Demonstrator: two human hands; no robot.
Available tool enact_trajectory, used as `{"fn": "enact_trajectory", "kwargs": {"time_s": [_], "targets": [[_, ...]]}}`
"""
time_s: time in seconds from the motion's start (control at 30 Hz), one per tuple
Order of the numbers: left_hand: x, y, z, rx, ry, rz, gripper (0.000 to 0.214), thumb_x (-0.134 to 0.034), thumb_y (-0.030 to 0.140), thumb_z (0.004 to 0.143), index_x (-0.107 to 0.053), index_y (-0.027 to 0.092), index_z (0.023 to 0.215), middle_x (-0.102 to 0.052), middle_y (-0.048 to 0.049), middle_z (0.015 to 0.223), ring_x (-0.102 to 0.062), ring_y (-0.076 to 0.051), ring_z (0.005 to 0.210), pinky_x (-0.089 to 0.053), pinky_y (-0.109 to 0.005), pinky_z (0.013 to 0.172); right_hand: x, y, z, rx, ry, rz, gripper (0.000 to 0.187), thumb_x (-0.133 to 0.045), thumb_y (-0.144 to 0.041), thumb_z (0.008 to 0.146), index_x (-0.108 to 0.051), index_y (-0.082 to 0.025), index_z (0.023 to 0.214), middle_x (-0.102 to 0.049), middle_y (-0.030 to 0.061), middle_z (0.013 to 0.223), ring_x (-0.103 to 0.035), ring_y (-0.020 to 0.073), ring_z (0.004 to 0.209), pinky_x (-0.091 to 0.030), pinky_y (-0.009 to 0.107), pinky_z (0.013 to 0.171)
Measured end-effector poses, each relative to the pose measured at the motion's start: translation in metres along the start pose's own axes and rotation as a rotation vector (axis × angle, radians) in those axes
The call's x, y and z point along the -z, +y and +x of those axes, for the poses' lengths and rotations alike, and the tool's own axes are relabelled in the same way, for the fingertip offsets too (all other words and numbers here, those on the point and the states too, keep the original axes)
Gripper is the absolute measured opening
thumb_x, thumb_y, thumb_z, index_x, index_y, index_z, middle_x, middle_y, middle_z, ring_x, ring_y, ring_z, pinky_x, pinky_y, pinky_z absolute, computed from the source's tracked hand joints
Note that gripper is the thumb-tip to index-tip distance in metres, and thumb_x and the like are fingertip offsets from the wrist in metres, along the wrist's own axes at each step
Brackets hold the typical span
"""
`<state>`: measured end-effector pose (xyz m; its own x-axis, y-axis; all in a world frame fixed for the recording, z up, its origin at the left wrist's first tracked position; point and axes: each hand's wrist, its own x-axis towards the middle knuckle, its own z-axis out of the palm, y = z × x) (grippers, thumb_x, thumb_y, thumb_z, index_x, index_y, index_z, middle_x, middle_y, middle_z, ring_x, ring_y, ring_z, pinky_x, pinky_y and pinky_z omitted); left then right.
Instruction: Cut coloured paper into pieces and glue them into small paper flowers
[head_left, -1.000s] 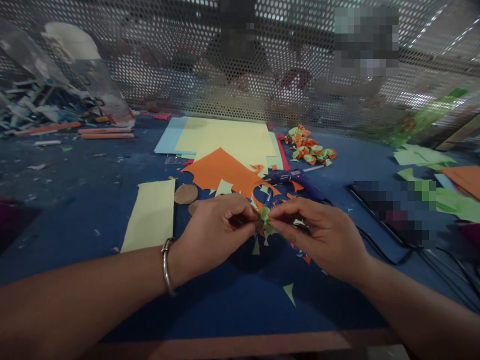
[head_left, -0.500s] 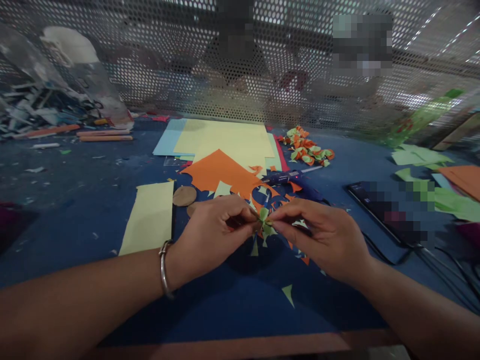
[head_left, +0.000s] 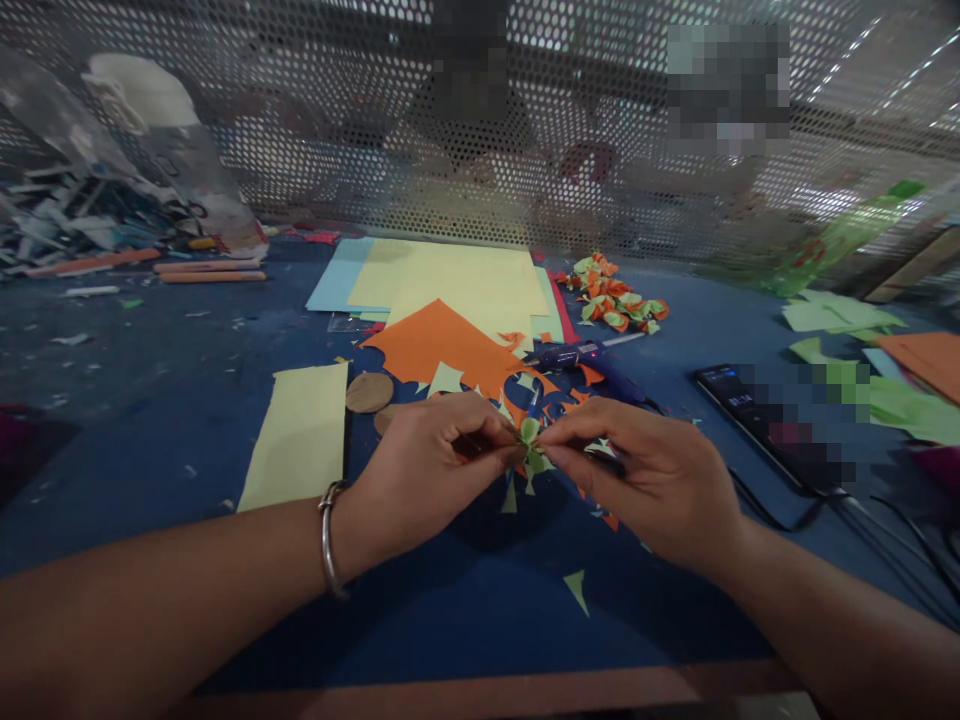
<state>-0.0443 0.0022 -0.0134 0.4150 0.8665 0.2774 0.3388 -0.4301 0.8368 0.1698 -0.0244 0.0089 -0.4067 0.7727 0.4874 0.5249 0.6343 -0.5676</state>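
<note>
Between the fingertips of both hands is a small green paper flower (head_left: 530,432). My left hand (head_left: 442,450), with a bangle at the wrist, pinches its left side; my right hand (head_left: 645,470) pinches its right side. The fingers partly cover it. Under and behind the hands lie orange and pale green paper scraps. An orange paper sheet (head_left: 439,345) with scalloped cut edges is just beyond them. A purple glue gun (head_left: 566,356) rests behind my right hand. Left of my left hand are a round brown disc (head_left: 369,392) and a pale yellow paper strip (head_left: 304,430).
Farther back are stacked yellow sheets (head_left: 465,275) and a heap of orange and green paper flowers (head_left: 615,295). On the right lie a corded phone (head_left: 750,410) and green paper (head_left: 840,310). A bottle (head_left: 202,170) stands at the back left, before a perforated metal screen (head_left: 337,130).
Both hands keep their pinch on the green paper flower, which has shifted only very slightly. Everything else looks the same.
</note>
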Motion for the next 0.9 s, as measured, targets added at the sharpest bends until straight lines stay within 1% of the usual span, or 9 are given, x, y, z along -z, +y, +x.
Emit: {"fn": "enact_trajectory", "kwargs": {"time_s": [0.27, 0.47, 0.63, 0.9], "targets": [[0.0004, -0.0010, -0.0005, 0.001, -0.001, 0.006, 0.016, -0.066, 0.014, 0.083, -0.065, 0.018, 0.068, -0.071, 0.0007, 0.073, -0.062, -0.011, 0.066, -0.043, -0.023, 0.062, -0.0009, 0.0009, -0.0014, 0.042, 0.003, -0.059, 0.014, -0.067, -0.006, 0.088, -0.072, -0.017, 0.096, -0.075, 0.0023, 0.087, -0.071, 0.0106, 0.079, -0.054, 0.019, 0.077], [-0.0005, -0.0012, -0.0006, -0.032, 0.005, 0.013, 0.017, -0.066, 0.014, 0.084, -0.064, 0.018, 0.067, -0.069, 0.0007, 0.073, -0.060, -0.011, 0.065, -0.043, -0.024, 0.061, -0.0018, 0.0018, -0.0013, 0.075, -0.003, -0.071, 0.013, -0.065, -0.008, 0.090, -0.071, -0.016, 0.098, -0.076, 0.0045, 0.089, -0.071, 0.0114, 0.081, -0.054, 0.020, 0.078], [0.0001, -0.0022, -0.0011, -0.072, 0.010, 0.021, 0.017, -0.065, 0.011, 0.084, -0.065, 0.018, 0.068, -0.069, 0.0014, 0.072, -0.061, -0.011, 0.066, -0.044, -0.023, 0.062, -0.0029, 0.0017, -0.0005, 0.104, 0.014, -0.052, 0.014, -0.065, -0.007, 0.089, -0.071, -0.017, 0.098, -0.076, 0.0041, 0.088, -0.071, 0.0114, 0.082, -0.054, 0.021, 0.080], [-0.0005, -0.0016, -0.0012, -0.063, 0.009, 0.048, 0.015, -0.066, 0.012, 0.084, -0.065, 0.018, 0.070, -0.069, 0.0016, 0.073, -0.060, -0.011, 0.065, -0.044, -0.024, 0.062, -0.0055, 0.0026, -0.0001, 0.124, 0.012, -0.058, 0.014, -0.065, -0.008, 0.089, -0.070, -0.018, 0.098, -0.075, 0.0030, 0.086, -0.070, 0.0120, 0.080, -0.055, 0.023, 0.078]]}}
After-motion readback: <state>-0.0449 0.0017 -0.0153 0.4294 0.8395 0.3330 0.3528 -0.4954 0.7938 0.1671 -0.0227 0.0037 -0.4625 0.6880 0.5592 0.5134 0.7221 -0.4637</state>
